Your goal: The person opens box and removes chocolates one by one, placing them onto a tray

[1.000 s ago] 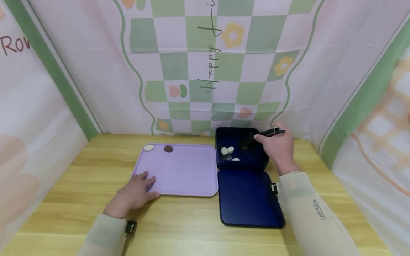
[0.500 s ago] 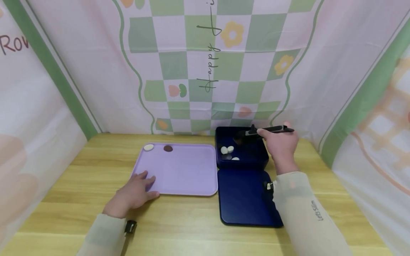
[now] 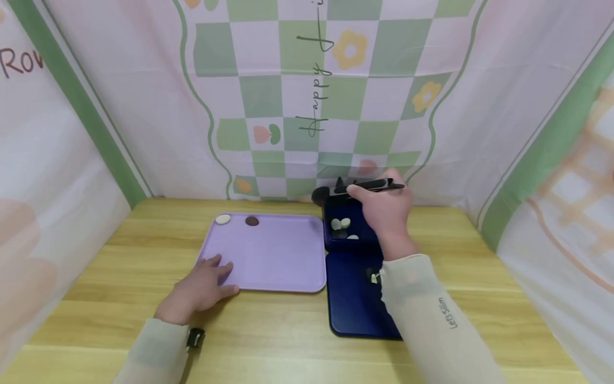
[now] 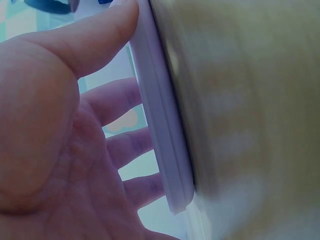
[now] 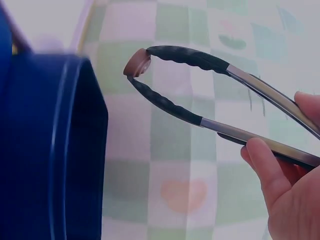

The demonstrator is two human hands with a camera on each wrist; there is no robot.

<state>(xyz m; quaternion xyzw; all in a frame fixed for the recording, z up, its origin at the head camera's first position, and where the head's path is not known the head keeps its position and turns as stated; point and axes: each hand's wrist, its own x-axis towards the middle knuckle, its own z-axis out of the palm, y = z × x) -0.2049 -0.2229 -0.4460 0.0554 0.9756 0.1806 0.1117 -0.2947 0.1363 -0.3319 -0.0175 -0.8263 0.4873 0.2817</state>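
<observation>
My right hand (image 3: 389, 212) grips black-and-silver tongs (image 5: 240, 135), raised over the back left edge of the dark blue box (image 3: 362, 246). Pinched between the black tips of the tongs is a small brown rounded piece (image 5: 134, 64) with a pale spot. My left hand (image 3: 199, 285), fingers spread, rests on the front left corner of the purple tray (image 3: 283, 256), its thumb at the rim (image 4: 157, 105). Near the tray's back edge lie a white oval piece (image 3: 223, 219) and a dark brown one (image 3: 251, 221). Several white pieces (image 3: 345, 223) sit inside the box.
A flat dark blue lid (image 3: 352, 298) lies in front of the box, partly under the right forearm. Tray and box stand side by side on the wooden table (image 3: 268, 336). A patterned curtain (image 3: 302, 96) hangs right behind them.
My right hand has lifted the tongs out of the box and carried them left, toward the tray, with the brown piece in their tips. The left hand stays put.
</observation>
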